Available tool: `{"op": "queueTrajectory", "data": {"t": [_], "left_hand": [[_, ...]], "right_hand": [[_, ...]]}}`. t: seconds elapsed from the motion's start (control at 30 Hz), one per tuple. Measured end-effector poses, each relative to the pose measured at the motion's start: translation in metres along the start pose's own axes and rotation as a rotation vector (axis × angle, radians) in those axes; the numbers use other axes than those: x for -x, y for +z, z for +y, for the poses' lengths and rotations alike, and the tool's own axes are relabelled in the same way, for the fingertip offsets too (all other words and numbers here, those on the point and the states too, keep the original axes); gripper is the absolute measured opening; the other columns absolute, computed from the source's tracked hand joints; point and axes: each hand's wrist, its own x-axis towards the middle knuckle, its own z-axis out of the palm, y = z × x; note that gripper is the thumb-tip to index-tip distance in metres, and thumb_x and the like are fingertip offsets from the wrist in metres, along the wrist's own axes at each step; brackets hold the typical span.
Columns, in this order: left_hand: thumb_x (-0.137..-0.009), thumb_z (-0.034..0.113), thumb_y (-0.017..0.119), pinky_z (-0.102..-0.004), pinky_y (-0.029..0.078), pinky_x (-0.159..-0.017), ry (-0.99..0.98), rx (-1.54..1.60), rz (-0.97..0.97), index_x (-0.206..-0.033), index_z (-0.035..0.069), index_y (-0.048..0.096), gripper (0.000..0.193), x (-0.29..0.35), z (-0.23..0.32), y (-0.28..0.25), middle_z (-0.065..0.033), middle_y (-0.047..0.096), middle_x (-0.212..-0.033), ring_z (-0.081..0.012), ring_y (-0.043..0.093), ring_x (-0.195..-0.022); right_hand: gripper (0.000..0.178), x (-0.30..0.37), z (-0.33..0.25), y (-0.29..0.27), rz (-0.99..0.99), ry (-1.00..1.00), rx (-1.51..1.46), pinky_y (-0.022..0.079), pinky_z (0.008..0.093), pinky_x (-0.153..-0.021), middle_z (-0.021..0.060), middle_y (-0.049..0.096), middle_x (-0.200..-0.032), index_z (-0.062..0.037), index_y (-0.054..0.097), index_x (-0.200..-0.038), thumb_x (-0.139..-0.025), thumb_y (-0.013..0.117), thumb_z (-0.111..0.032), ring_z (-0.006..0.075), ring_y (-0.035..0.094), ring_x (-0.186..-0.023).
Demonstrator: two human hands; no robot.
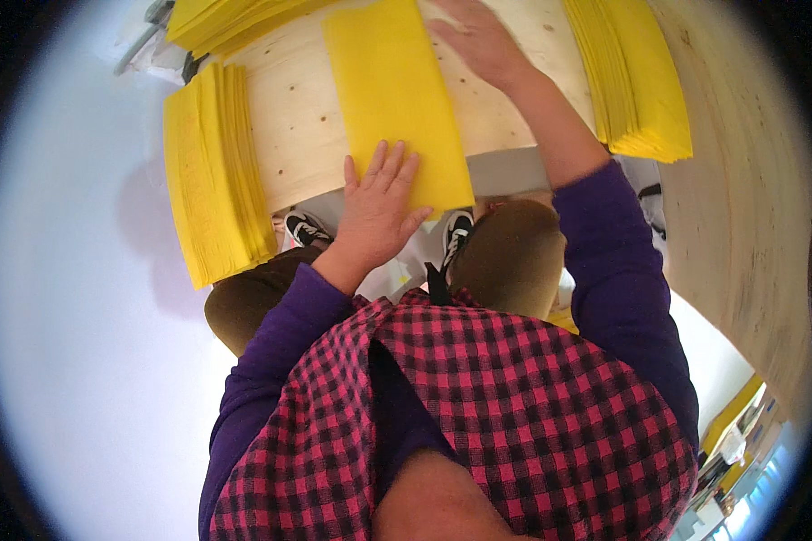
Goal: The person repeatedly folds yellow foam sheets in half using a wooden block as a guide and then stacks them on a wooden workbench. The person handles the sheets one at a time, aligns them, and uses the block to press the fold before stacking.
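Observation:
A flat, folded yellow cloth-like sheet (397, 90) lies lengthwise on the pale wooden table (293, 108), its near end reaching past the front edge. My left hand (379, 203) rests on that near end with fingers stretched out and slightly spread. Beyond the sheet's far right side is my right hand (487, 45), palm down and fingers extended, partly cut off by the top of the picture. Nothing shows in its grasp; whether it touches the sheet or table I cannot tell.
Stacks of folded yellow sheets stand at the left (216, 171), with another stack (235, 22) behind, and at the right (636, 77). A wooden board (740, 180) runs along the right. A white wall (81, 316) is at the left. My knees are under the table's front edge.

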Motion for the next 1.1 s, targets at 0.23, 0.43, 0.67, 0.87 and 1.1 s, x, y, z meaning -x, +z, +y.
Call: {"op": "queueTrajectory", "data": {"t": [0.23,0.43,0.67,0.87,1.1], "left_hand": [[-0.086,0.023,0.052,-0.0523,0.009,-0.107,0.028,0.231,0.124,-0.134,0.006,0.035,0.055,0.022,0.001,0.001,-0.0161,0.029,-0.142,-0.0331,0.021,-0.134],[-0.092,0.016,0.043,-0.0449,0.018,-0.107,-0.003,0.422,0.242,-0.131,-0.001,0.038,0.044,0.034,-0.001,0.004,-0.0215,0.031,-0.14,-0.0346,0.026,-0.132],[-0.096,0.018,0.036,-0.039,0.025,-0.105,-0.119,0.34,0.269,-0.129,-0.004,0.038,0.04,0.046,0.003,-0.003,-0.0207,0.035,-0.137,-0.0322,0.033,-0.128],[-0.097,0.018,0.035,-0.038,0.026,-0.105,-0.234,0.431,0.262,-0.13,-0.005,0.037,0.04,0.055,0.001,0.003,-0.0183,0.036,-0.137,-0.0298,0.036,-0.125],[-0.097,0.019,0.032,-0.0341,0.032,-0.101,-0.383,0.462,0.198,-0.132,-0.002,0.035,0.041,0.058,0.003,0.004,-0.016,0.033,-0.139,-0.0269,0.037,-0.125]], "right_hand": [[0.028,0.215,0.008,-0.13,0.245,0.666,-0.046,0.045,0.0323,-0.075,0.0136,0.062,-0.095,-0.003,0.059,-0.102,-0.089,0.051,-0.027,0.0268,0.059,-0.086],[0.027,0.438,-0.016,-0.091,-0.186,1.281,0.212,0.047,0.0404,-0.07,0.0196,0.062,-0.083,-0.0034,0.061,-0.089,-0.086,0.049,-0.027,0.0326,0.061,-0.08],[0.027,0.495,-0.03,-0.016,-0.747,1.549,0.156,0.047,0.0431,-0.078,0.0167,0.063,-0.099,-0.0117,0.062,-0.097,-0.082,0.05,-0.03,0.0352,0.06,-0.093],[0.03,0.488,-0.01,0.028,-0.811,1.64,0.015,0.049,0.0408,-0.077,0.016,0.064,-0.1,-0.0082,0.063,-0.1,-0.085,0.049,-0.029,0.0306,0.062,-0.093],[0.023,0.495,-0.001,0.046,-0.999,1.458,0.14,0.052,0.0388,-0.071,0.0151,0.065,-0.099,-0.0076,0.065,-0.099,-0.083,0.051,-0.016,0.0281,0.064,-0.091]]}}
